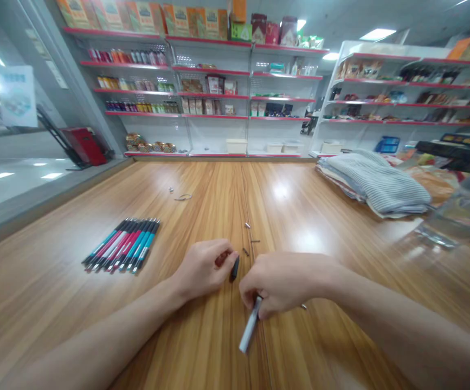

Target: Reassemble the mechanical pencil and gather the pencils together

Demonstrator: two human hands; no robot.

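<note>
My left hand rests on the wooden table, fingers curled round a short pen part with a red body and black tip. My right hand lies just to its right, pinched on a silver-white pen barrel that sticks out toward me. A few small dark pen pieces lie scattered just beyond both hands. A neat row of several assembled pens, red, teal and black, lies to the left of my left hand.
A stack of folded striped cloth sits at the right, with a clear plastic container beside it. A thin metal ring and a small piece lie farther back. Store shelves stocked with goods line the back wall.
</note>
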